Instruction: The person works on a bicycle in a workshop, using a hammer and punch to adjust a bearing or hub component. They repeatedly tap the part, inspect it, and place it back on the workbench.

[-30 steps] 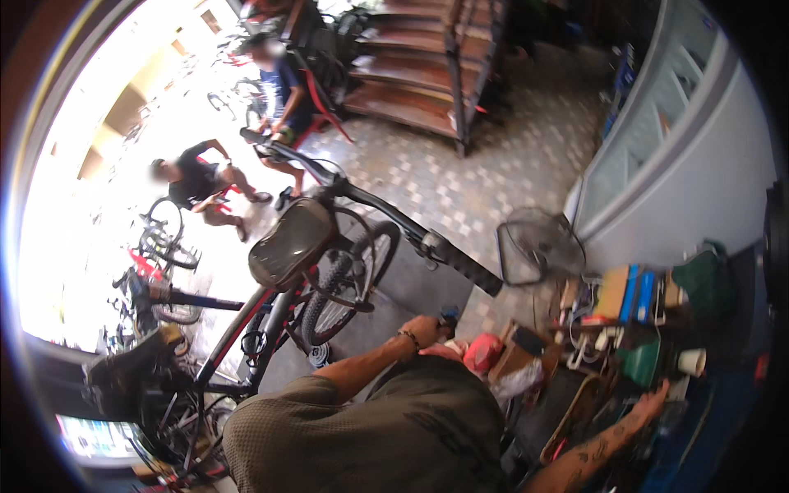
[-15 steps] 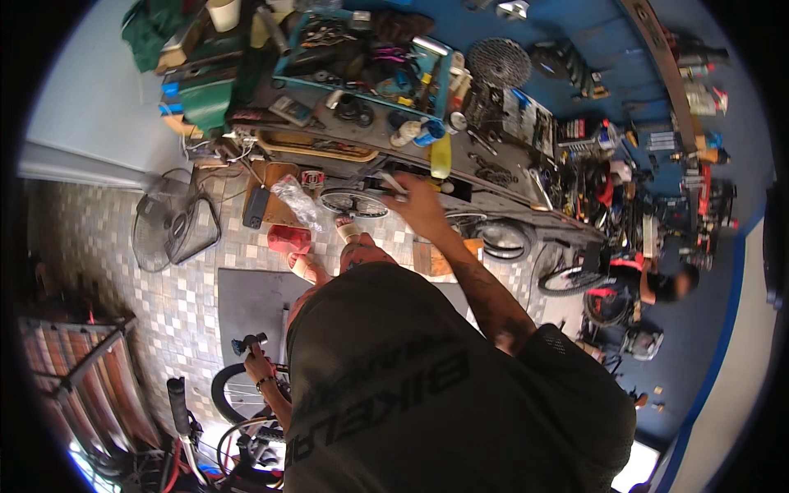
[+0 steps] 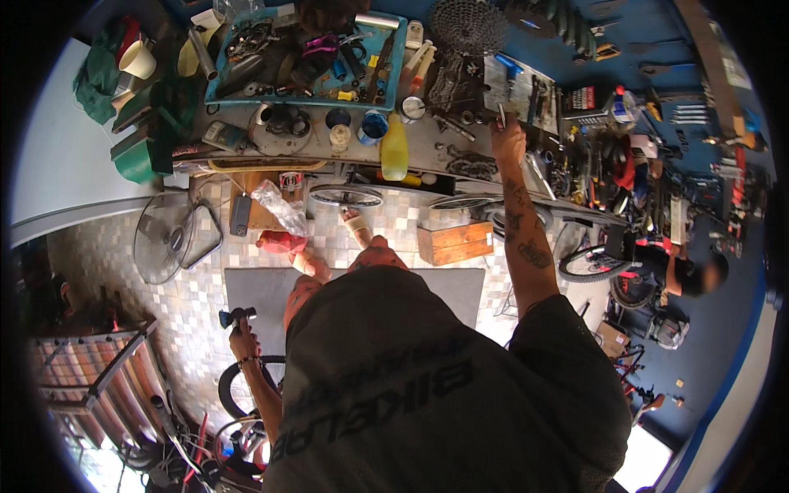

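Observation:
My left hand (image 3: 244, 341) is closed around a small dark part with a bluish end and a metallic end (image 3: 239, 315), held low at my left side beside a bicycle wheel (image 3: 234, 386). My right arm reaches out over the workbench (image 3: 485, 135). In the closed fingers of my right hand (image 3: 509, 141) is a slim metal tool (image 3: 502, 116); its exact kind is too small to make out. That hand is at the near edge of a pale tray with tools (image 3: 497, 82). Left of it lie a bicycle chain (image 3: 468, 161) and a yellow bottle (image 3: 394, 148).
A turquoise tray of parts (image 3: 399, 62) sits further left on the bench, near a large cassette (image 3: 468, 26). A wooden crate (image 3: 454, 245) and a fan (image 3: 163, 240) stand on the tiled floor. Another person (image 3: 678, 271) is at the far right.
My right hand has moved right and forward, from above the bench's front edge to the tool tray, carrying the metal tool. The left hand still holds its part. My view has shifted.

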{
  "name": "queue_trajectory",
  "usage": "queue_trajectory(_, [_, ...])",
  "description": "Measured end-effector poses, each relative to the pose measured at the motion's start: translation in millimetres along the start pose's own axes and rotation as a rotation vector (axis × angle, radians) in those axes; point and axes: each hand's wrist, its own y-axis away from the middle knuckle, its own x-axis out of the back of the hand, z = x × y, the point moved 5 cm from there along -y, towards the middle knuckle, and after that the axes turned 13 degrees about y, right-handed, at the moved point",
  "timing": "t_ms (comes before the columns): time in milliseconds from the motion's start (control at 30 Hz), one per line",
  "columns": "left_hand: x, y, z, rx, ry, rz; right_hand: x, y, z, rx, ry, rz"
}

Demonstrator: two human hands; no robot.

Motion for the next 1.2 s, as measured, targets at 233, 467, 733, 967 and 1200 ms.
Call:
queue_trajectory(233, [-48.0, 58.1, -38.2, 0.102, 0.044, 0.038, 81.0, 29.9, -70.2, 0.099, -0.483, 0.113])
queue_trajectory(467, [-75.8, 115.1, -88.0, 0.062, -0.047, 0.073, 129.0, 68.7, -257.1, 0.760, -0.744, -0.257])
queue_trajectory(733, [-95.6, 142.0, -156.6, 0.032, -0.146, 0.125, 155.0, 42.7, -357.0, 0.930, -0.769, -0.122])
queue_trajectory(967, [-115.9, 128.2, -176.6, 0.107, -0.105, 0.032, 149.4, 104.5, -230.0, 0.791, -1.056, -0.133])
queue_trajectory(1200, [-118.8, 118.3, -173.3, 0.096, -0.125, -0.023, 49.0, 44.9, -63.3, 0.302, -0.374, -0.133])
